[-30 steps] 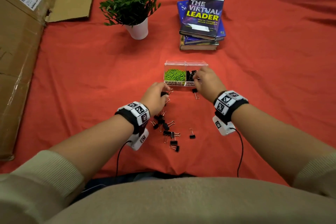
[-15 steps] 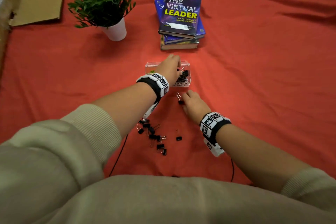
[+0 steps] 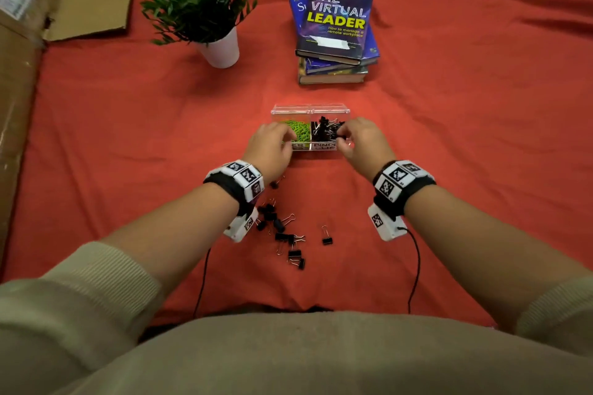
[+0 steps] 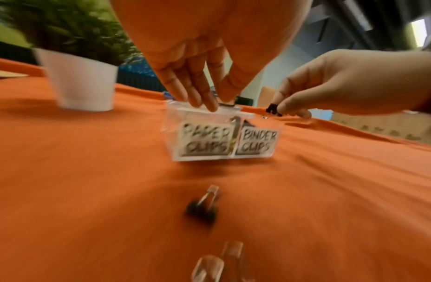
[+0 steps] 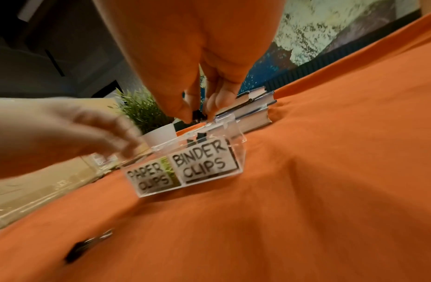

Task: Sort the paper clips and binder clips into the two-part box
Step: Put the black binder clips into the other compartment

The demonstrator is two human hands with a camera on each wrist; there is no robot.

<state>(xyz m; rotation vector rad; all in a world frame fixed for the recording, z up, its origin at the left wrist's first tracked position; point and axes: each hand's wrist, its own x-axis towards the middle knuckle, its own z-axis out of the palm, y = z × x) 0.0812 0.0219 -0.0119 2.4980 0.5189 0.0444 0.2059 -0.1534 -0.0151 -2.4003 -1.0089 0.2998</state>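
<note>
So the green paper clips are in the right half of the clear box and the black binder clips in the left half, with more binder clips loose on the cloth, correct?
Not quite: the halves are swapped. In the head view the green paper clips fill the left half of the clear box, and the black binder clips the right half. More binder clips do lie loose on the cloth.

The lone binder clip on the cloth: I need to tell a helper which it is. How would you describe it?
Start at the clear two-part box mid-cloth, then come toward the person to the binder clips scattered by the left wrist. The lone binder clip lies right of that scatter, apart from it and touching none.
</note>
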